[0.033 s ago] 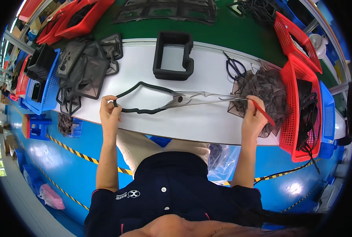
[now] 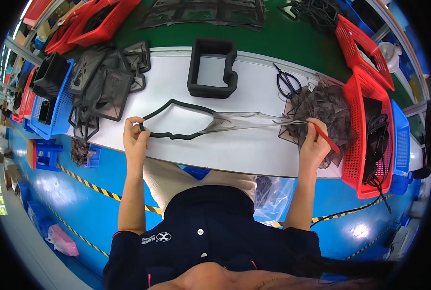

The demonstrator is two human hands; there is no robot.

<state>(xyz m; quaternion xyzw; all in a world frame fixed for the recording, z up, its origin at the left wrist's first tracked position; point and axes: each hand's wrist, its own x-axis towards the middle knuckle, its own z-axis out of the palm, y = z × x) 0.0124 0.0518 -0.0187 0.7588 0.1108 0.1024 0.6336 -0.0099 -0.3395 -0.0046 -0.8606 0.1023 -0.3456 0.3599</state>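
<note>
My left hand (image 2: 136, 137) pinches the left end of a black rubber ring (image 2: 172, 102), an irregular frame held over the white table. From the ring's right side a thin, grey, see-through rubber film (image 2: 234, 121) stretches out in taut strands. My right hand (image 2: 313, 140) is closed on the film's far end. A slim red tool (image 2: 327, 138), perhaps tweezers, also sits in that hand; its tip is hidden by the fingers. Behind the right hand lies a crumpled heap of similar film scraps (image 2: 321, 108). Black-handled scissors (image 2: 288, 84) rest beside the heap.
A stack of thick black frames (image 2: 212, 91) stands at the table's back middle. Left of it lie frames with film (image 2: 110, 89), beside a blue basket (image 2: 60, 113). A red basket (image 2: 355, 145) borders the right side. Flat black sheets (image 2: 201, 13) lie on the green surface.
My right hand has shifted slightly right, drawing the film longer and narrower. Its dark round hole near the ring no longer shows. My left hand has hardly moved.
</note>
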